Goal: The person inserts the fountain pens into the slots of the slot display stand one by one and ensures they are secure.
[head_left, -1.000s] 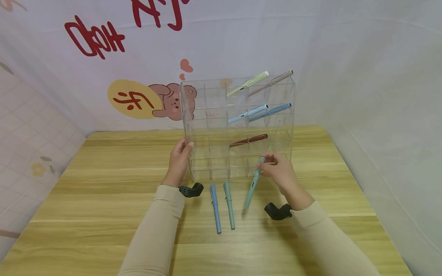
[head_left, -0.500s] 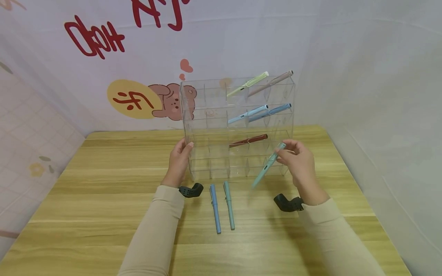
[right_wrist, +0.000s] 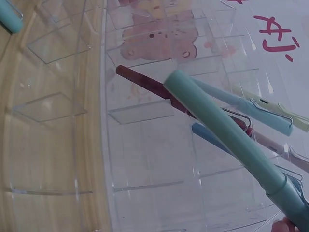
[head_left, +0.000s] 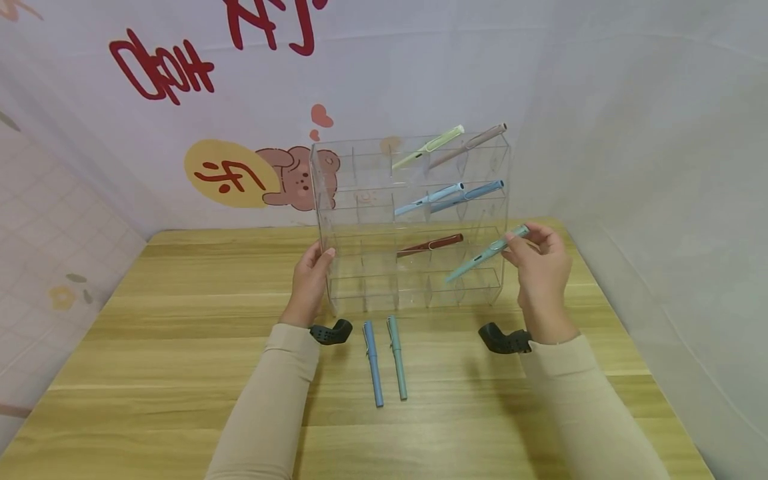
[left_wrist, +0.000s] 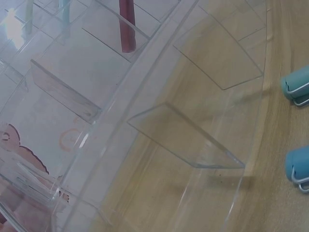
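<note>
My left hand point(head_left: 309, 280) grips the left side of a clear acrylic pen rack point(head_left: 414, 273), thumb at its front edge. In my right hand point(head_left: 545, 273), thumb and fingers pinch a mint-green pen point(head_left: 487, 253) near its clip end. The pen slants down to the left before the rack's lower right compartments; in the right wrist view its free end point(right_wrist: 186, 87) appears in front of the rack. I cannot tell whether it touches a shelf. A dark red pen point(head_left: 431, 246) lies in the third row, left of the mint-green one.
Higher rows hold a pale yellow-green pen point(head_left: 429, 147), a taupe pen point(head_left: 471, 143), a light blue pen point(head_left: 430, 199) and a blue pen point(head_left: 468, 196). On the wooden table point(head_left: 210, 373) before the rack lie a blue pen point(head_left: 373, 363) and a green pen point(head_left: 397, 359).
My right hand has moved up and right with the mint-green pen, which has tilted from steep to a flatter slant. The left hand stays on the rack.
</note>
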{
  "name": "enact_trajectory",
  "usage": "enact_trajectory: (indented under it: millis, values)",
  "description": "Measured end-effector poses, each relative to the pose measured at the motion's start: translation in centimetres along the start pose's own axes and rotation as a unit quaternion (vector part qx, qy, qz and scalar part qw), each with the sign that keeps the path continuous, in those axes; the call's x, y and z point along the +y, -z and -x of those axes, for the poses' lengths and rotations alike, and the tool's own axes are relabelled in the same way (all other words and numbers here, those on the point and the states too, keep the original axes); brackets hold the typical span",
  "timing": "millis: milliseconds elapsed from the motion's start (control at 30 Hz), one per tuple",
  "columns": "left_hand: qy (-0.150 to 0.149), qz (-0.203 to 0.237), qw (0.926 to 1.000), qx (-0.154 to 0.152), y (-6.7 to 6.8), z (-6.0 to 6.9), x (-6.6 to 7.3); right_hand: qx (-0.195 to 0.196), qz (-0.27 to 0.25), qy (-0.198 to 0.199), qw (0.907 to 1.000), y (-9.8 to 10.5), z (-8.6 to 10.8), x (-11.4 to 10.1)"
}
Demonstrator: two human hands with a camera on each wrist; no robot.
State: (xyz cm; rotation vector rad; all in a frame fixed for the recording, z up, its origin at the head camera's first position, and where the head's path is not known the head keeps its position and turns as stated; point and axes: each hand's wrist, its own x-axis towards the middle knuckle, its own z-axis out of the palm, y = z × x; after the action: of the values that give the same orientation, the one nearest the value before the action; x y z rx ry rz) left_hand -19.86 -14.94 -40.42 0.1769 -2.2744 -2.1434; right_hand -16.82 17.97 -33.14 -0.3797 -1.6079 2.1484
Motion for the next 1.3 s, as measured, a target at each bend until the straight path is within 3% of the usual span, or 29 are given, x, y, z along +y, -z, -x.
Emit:
enact_trajectory:
  millis: [167,333,733,1067,1300]
  values:
    - [0.005,0.004,1.0000,-0.002,0.0,0.2,0.4,0.026,-0.042,0.028,0.9984,-0.1,-0.6,-0.1]
    - [0.005,0.007,1.0000,-0.002,0.0,0.3,0.4,0.055,-0.068,0.031,0.9957,-0.2,-1.1,-0.2]
    - [0.000,0.000,1.0000,0.003,0.0,0.0,-0.1,0.099,-0.080,0.061,0.9900,-1.4,-2.0,1.0]
    - [-0.009,0.006,0.9999,0.004,-0.1,0.0,0.1,0.080,-0.064,0.071,0.9922,-2.3,-1.7,3.0]
    - [0.002,0.009,1.0000,-0.001,0.0,-0.1,0.2,0.060,-0.017,0.087,0.9943,-2.8,-1.3,4.3]
